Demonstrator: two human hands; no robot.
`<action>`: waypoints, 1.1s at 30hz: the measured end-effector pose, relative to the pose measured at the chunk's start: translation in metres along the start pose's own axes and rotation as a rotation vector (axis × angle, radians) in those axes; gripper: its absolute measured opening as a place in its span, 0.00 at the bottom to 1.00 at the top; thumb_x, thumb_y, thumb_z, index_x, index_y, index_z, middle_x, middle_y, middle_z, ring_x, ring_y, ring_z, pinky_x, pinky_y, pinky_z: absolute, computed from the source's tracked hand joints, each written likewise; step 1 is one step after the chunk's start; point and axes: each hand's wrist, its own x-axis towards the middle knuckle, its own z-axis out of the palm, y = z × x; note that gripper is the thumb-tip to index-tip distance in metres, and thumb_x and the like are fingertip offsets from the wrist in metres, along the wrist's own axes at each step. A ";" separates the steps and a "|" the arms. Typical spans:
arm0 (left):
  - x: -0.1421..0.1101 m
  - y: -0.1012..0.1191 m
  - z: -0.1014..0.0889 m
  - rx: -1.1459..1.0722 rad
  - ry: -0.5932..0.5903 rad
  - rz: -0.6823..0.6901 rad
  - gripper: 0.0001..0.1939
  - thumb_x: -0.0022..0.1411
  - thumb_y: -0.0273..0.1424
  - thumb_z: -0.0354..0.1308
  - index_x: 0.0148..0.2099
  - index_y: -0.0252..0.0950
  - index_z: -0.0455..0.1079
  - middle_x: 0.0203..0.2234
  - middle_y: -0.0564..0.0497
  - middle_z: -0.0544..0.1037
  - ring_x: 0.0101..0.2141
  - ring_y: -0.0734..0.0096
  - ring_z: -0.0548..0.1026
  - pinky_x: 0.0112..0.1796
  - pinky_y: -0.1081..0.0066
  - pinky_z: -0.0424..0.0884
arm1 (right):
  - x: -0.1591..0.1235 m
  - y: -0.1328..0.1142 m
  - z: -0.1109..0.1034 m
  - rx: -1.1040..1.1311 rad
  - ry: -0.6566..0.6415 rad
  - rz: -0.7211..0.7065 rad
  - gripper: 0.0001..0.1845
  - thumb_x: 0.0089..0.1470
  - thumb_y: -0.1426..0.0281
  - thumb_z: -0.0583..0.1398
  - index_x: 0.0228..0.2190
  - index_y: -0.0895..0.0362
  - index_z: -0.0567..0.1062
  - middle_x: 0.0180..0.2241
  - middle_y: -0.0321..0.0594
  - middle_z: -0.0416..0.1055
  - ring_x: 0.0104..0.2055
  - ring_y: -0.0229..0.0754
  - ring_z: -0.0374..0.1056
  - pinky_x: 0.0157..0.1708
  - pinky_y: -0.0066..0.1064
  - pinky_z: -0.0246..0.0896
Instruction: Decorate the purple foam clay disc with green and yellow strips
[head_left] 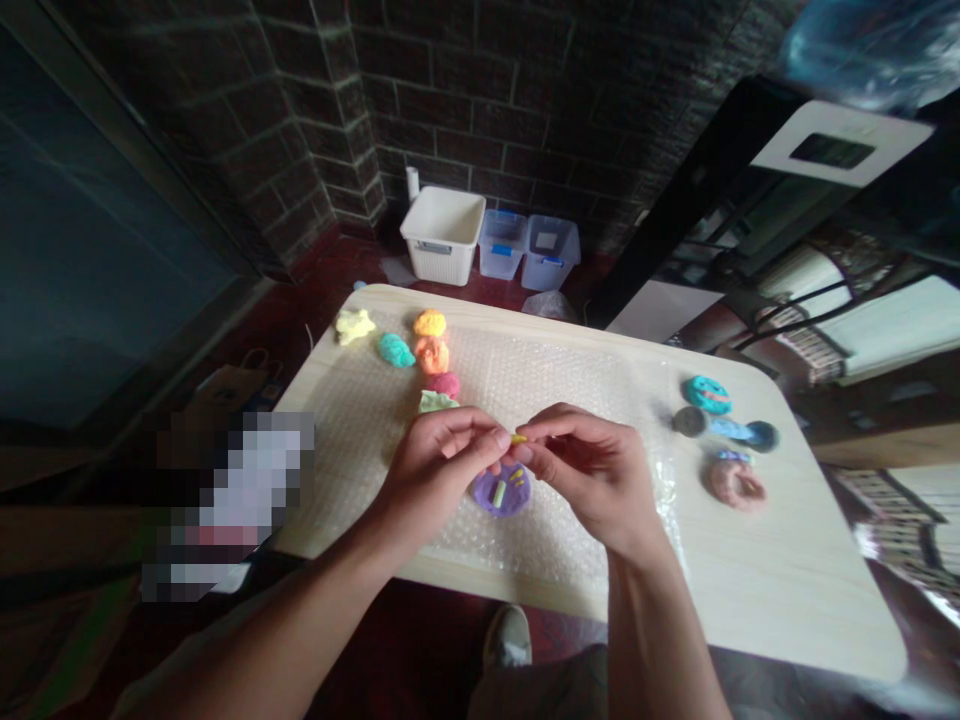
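Pinched between the fingertips of both hands is a small yellow piece of modelling clay (518, 439). My left hand (446, 455) grips it from the left, thumb against fingers, and my right hand (596, 465) holds its other end. Just below them a flat purple clay disc (491, 502) lies on bubble wrap (551, 375); a pale green strip and a few small yellow bits are on it. My left fingers cover part of the disc's upper edge. Beyond my left hand, a light green clay lump (436, 401) is partly hidden.
Clay lumps stand at the table's (802, 570) far left: yellow (430, 323), orange (433, 355), dark pink (442, 385), teal (396, 350) and a pale yellow shape (354, 326). Decorated clay pieces (709, 394) and a dumbbell-like shape (726, 428) lie right. Bins (442, 235) stand behind.
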 end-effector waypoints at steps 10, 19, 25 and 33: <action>-0.003 0.003 -0.001 0.025 -0.002 0.043 0.15 0.70 0.35 0.61 0.30 0.35 0.75 0.25 0.52 0.75 0.30 0.70 0.71 0.34 0.69 0.66 | 0.001 -0.002 0.001 -0.025 -0.007 -0.015 0.09 0.57 0.75 0.72 0.40 0.52 0.87 0.34 0.41 0.83 0.34 0.41 0.79 0.33 0.33 0.75; -0.002 0.006 0.000 0.026 -0.002 -0.008 0.10 0.65 0.33 0.65 0.32 0.34 0.77 0.24 0.52 0.76 0.29 0.70 0.73 0.32 0.70 0.66 | 0.000 -0.001 0.001 -0.021 -0.013 0.003 0.10 0.56 0.73 0.74 0.40 0.51 0.87 0.33 0.40 0.82 0.31 0.39 0.75 0.29 0.31 0.72; -0.002 0.006 0.003 0.038 -0.004 -0.015 0.12 0.65 0.34 0.65 0.30 0.34 0.75 0.24 0.52 0.75 0.28 0.71 0.72 0.32 0.71 0.66 | 0.001 0.001 0.000 -0.039 -0.031 -0.006 0.10 0.55 0.72 0.75 0.40 0.50 0.88 0.33 0.40 0.82 0.31 0.39 0.74 0.29 0.30 0.71; -0.002 0.003 0.001 0.024 -0.018 -0.019 0.12 0.66 0.34 0.65 0.31 0.34 0.76 0.24 0.52 0.75 0.28 0.71 0.72 0.32 0.71 0.66 | 0.001 0.000 -0.002 -0.116 -0.026 -0.032 0.09 0.56 0.68 0.74 0.41 0.51 0.88 0.33 0.41 0.82 0.32 0.41 0.75 0.30 0.32 0.72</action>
